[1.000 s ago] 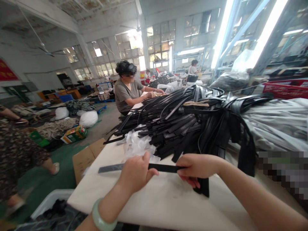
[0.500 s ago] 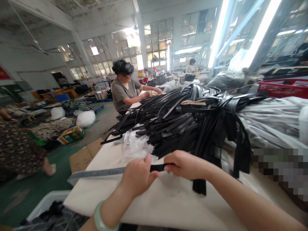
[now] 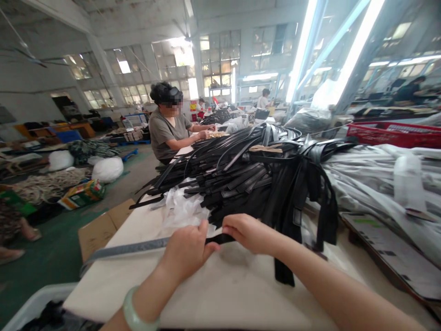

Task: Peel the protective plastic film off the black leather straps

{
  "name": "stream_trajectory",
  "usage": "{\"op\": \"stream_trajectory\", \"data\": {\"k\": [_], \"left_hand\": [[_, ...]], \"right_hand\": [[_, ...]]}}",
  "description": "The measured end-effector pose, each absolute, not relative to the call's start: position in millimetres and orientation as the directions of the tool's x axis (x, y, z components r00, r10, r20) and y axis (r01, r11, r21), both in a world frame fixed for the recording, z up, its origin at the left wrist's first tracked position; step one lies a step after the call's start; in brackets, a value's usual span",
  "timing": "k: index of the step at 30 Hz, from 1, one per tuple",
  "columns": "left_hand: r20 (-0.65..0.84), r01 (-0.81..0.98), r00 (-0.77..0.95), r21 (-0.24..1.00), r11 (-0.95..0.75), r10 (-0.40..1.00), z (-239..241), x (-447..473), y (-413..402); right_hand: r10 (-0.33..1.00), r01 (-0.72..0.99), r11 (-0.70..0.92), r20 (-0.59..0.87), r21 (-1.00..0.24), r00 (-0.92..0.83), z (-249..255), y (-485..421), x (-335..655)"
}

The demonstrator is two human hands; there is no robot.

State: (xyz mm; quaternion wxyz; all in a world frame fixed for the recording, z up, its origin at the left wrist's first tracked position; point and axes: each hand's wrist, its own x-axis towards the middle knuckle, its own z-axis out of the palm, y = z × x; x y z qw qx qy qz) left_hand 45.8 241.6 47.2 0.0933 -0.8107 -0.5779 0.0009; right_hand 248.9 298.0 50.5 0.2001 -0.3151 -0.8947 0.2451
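Strap (image 3: pixel 138 248): narrow, crosses the near part of the table roughly sideways. Grey to the left of the left hand (image 3: pixel 186 253), black in the short span between the hands. Its left end droops over the table's left edge.

Left hand: closed around the strap, fingers curled over it, thumb pointing right along the black span. Strap passes through this grip and comes out on both sides. Pale green bangle (image 3: pixel 138 310) on the wrist.

Right hand (image 3: pixel 250 234): just beside the left, a short gap between; fingers bent down, pinching the black part of the strap. Fingertips partly hidden, so exact finger placement cannot be told.

Table (image 3: pixel 220 294): pale top, bare in front of the hands. Just beyond the hands, crumpled whitish film (image 3: pixel 184 207); behind it, a large heap of black straps (image 3: pixel 241 170), some ends hanging toward the right forearm. Pale grey strips (image 3: pixel 372 170) to the right of the heap; red crate (image 3: pixel 392 133) behind them.

Far side: co-worker (image 3: pixel 168 126) in a grey top, both hands at gold-coloured pieces (image 3: pixel 216 134).
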Motion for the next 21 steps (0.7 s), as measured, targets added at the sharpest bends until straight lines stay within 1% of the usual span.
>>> {"op": "stream_trajectory", "data": {"k": [2,4,6,8,9,11,13,15,18,21], "left_hand": [[0.117,0.953,0.296,-0.104,-0.285,0.948,45.6,34.7,240.8],[0.127,0.959,0.283,-0.027,-0.282,0.951,44.8,20.3,237.7],[0.139,0.938,0.325,0.076,-0.338,0.935,44.5,7.9,231.9],[0.150,0.902,0.376,0.166,-0.398,0.914,44.6,-1.3,224.9],[0.154,0.894,0.381,0.188,-0.406,0.912,44.7,-4.9,222.0],[0.138,0.916,0.341,0.176,-0.362,0.930,44.7,-11.2,218.7],[0.089,0.952,0.277,0.107,-0.285,0.957,44.0,-15.4,219.2],[0.057,0.969,0.246,0.018,-0.248,0.968,42.6,-16.2,221.4],[0.097,0.964,0.264,-0.055,-0.260,0.960,40.9,-9.6,223.2],[0.142,0.958,0.286,-0.067,-0.279,0.948,41.4,3.9,222.3]], "right_hand": [[0.655,0.459,0.663,0.161,-0.591,-0.738,53.3,302.9,257.0],[0.623,0.464,0.645,0.065,-0.607,-0.780,56.3,308.8,266.3],[0.580,0.480,0.629,-0.041,-0.612,-0.813,56.9,313.1,272.2],[0.573,0.504,0.620,-0.091,-0.602,-0.814,55.2,315.8,274.4],[0.574,0.513,0.619,-0.103,-0.595,-0.812,54.0,316.8,275.0],[0.577,0.515,0.624,-0.097,-0.588,-0.811,52.7,319.0,276.7],[0.567,0.493,0.625,-0.082,-0.606,-0.820,53.7,321.0,280.2],[0.559,0.466,0.606,-0.072,-0.644,-0.826,56.5,322.2,284.4],[0.571,0.443,0.512,-0.094,-0.735,-0.816,60.2,321.8,289.1],[0.572,0.418,0.383,-0.144,-0.824,-0.808,60.4,319.7,290.1]]}}
